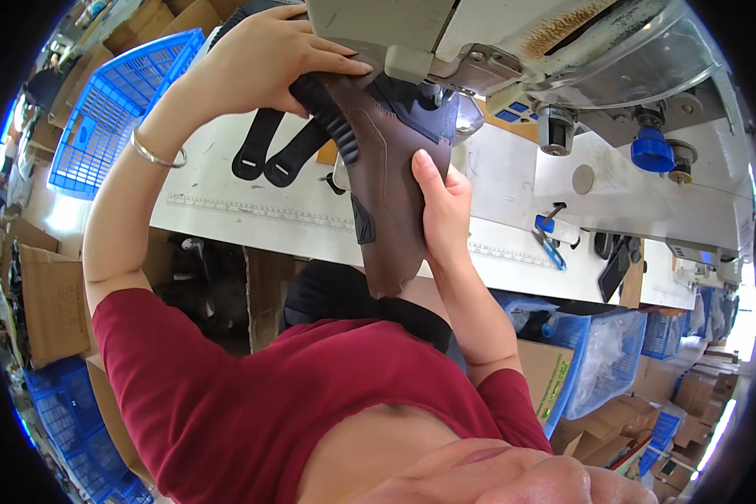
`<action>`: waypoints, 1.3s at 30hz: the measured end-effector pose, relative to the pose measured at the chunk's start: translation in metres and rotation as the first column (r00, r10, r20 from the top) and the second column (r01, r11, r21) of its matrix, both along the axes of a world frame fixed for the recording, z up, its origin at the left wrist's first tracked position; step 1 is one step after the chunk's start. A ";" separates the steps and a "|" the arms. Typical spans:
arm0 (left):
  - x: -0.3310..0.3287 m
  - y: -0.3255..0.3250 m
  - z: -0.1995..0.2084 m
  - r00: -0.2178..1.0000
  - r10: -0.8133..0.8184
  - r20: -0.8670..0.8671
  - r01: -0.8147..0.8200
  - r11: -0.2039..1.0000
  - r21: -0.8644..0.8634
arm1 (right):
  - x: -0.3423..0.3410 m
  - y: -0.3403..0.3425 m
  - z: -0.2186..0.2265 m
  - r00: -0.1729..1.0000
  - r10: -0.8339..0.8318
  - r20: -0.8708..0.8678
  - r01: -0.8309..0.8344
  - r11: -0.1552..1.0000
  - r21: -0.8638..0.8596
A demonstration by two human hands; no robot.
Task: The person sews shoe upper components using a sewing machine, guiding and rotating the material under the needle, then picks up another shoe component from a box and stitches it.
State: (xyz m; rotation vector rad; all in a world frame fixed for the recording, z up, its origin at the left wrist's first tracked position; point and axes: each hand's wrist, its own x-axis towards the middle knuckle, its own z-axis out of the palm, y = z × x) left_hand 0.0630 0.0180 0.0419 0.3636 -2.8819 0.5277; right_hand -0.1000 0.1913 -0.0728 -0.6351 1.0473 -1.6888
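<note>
Blue crate (113, 105): moulded plastic basket with an open lattice of square holes, at the far left, beside stacked brown cardboard boxes (46, 298).
Left hand (265, 59): reaches up from a bare forearm ringed by a thin, smooth metal bangle (155, 154); fingers curled over the top edge of the work piece, gripping it just below the machine head.
Black straps (277, 151): two flat, tongue-shaped pieces with rounded ends and small pale labels, lying side by side on the desk behind the left forearm.
Desk (252, 214): pale, smooth, lightly scuffed top with a printed ruler strip along its near edge.
Work piece (382, 168): dark brown, matt leather shoe upper, long and tapering to a curled lower tip, with fine stitch lines, a ribbed black padded collar at its upper left and black panels on the right; held upright between both hands, its top under the sewing machine and its tail hanging past the desk edge.
Right hand (441, 202): fingers straight and pressed together, laid flat along the right edge of the leather, thumb hidden behind it.
Sewing machine (512, 50): off-white painted metal body with a clear curved plastic guard.
Blue knob (652, 151): rounded plastic cap beneath the machine.
Blue clip (550, 239): small tool on the desk edge.
</note>
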 end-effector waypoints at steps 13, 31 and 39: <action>-0.009 -0.039 -0.013 0.953 0.242 0.184 -0.285 0.921 0.264 | -0.041 0.004 -0.001 0.992 0.056 -0.116 -0.053 0.998 0.027; 0.064 0.001 -0.031 0.985 0.168 0.047 -0.167 0.829 0.534 | -0.010 0.010 -0.095 0.878 0.281 -0.386 -0.294 0.955 0.028; 0.154 0.029 -0.073 0.903 0.394 0.173 -0.198 0.024 0.980 | 0.042 -0.029 -0.063 0.579 -0.197 -0.791 -0.270 0.869 -0.414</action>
